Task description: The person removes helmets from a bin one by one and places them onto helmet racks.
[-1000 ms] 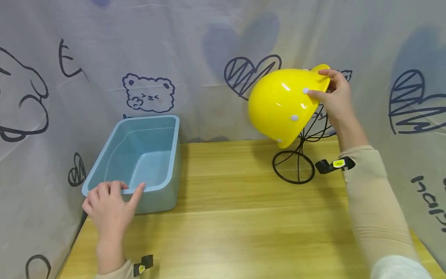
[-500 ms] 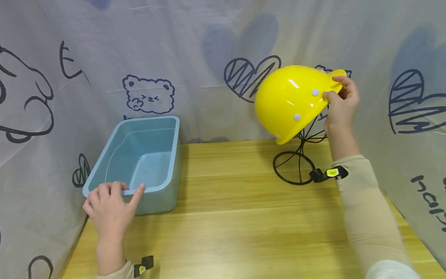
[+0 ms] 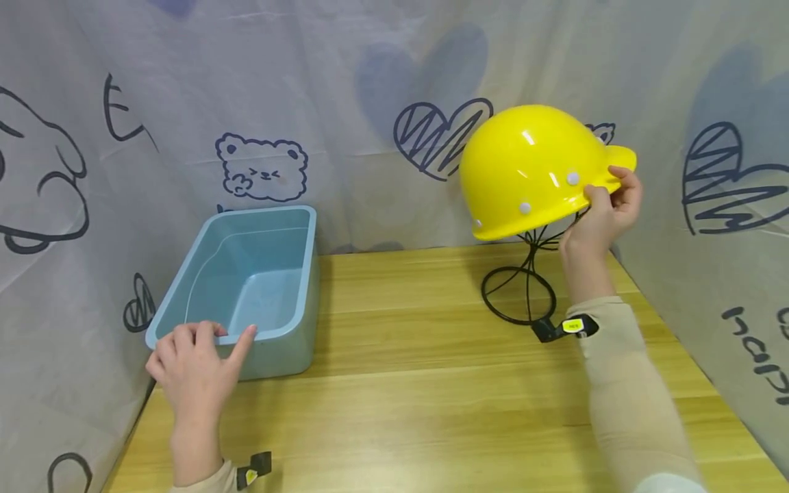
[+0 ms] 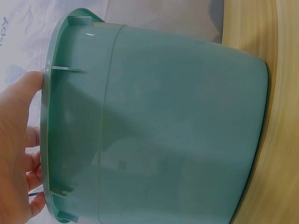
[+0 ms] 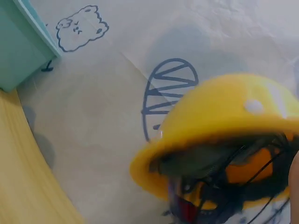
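Observation:
A yellow hard hat (image 3: pixel 533 168) with white round studs sits over a black wire stand (image 3: pixel 529 287) at the right of the table. My right hand (image 3: pixel 600 209) pinches the hat's edge beside its peak, thumb on the outer side. In the right wrist view the hat (image 5: pixel 233 102) is blurred, with dark straps inside and thin wires below its rim. My left hand (image 3: pixel 196 373) rests on the near rim of a blue-green plastic bin (image 3: pixel 308 274), thumb spread from the fingers. The left wrist view shows the fingertips (image 4: pixel 33 161) touching that rim from above.
The bin stands at the left of a wooden table (image 3: pixel 382 424). A pale cloth (image 3: pixel 345 82) with drawn bears and hearts hangs behind and along both sides, close to the hat and the bin.
My right hand has lowered the peak side of the hat, turning it from steeply tilted to nearly level over the stand. The left hand and the bin have stayed put.

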Demonstrator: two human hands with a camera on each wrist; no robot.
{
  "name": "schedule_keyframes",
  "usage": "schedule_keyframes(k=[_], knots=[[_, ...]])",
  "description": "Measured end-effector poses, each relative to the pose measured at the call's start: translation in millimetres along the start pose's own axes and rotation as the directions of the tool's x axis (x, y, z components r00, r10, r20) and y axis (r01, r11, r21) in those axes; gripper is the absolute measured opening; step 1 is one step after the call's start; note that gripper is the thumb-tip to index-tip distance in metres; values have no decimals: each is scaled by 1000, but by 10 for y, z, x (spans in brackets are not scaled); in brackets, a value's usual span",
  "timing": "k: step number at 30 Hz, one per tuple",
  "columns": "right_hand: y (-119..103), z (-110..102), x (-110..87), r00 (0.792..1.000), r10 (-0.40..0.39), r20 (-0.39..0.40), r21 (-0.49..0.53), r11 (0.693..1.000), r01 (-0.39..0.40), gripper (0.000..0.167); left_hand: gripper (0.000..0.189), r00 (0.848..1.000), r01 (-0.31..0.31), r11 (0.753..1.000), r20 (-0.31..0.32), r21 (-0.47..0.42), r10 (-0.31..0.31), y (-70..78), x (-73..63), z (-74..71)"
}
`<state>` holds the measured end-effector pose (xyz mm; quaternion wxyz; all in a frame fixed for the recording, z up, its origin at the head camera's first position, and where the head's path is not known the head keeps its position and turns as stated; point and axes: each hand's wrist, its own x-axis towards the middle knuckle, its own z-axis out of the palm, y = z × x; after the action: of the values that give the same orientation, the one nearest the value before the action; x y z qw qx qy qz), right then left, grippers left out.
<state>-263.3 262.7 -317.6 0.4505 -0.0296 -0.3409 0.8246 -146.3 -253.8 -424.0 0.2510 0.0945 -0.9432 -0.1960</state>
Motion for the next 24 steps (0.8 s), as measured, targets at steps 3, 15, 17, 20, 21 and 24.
schedule_keyframes(k=[3,15,17,20,21,24], knots=[[34,-186,-64,999,0,-51,30,1000,2,31,55,1000,3,1000,20,5,-3,15,-1,18],[40,-330,-90,980,161,-113,212,968,-135,39,58,998,34,999,50,11,-34,13,2,14],[8,-360,-78,972,208,-108,261,949,-174,42,58,998,33,999,48,10,-34,4,-4,19],[-49,-400,-38,953,289,-97,349,906,-239,45,57,999,27,1000,35,8,-28,-7,-11,24],[-69,-413,-20,943,319,-96,386,885,-260,45,57,999,24,1000,30,8,-24,-7,-12,25],[-110,-442,32,922,374,-98,440,848,-296,49,57,1000,16,1000,23,7,-17,1,-9,23]])
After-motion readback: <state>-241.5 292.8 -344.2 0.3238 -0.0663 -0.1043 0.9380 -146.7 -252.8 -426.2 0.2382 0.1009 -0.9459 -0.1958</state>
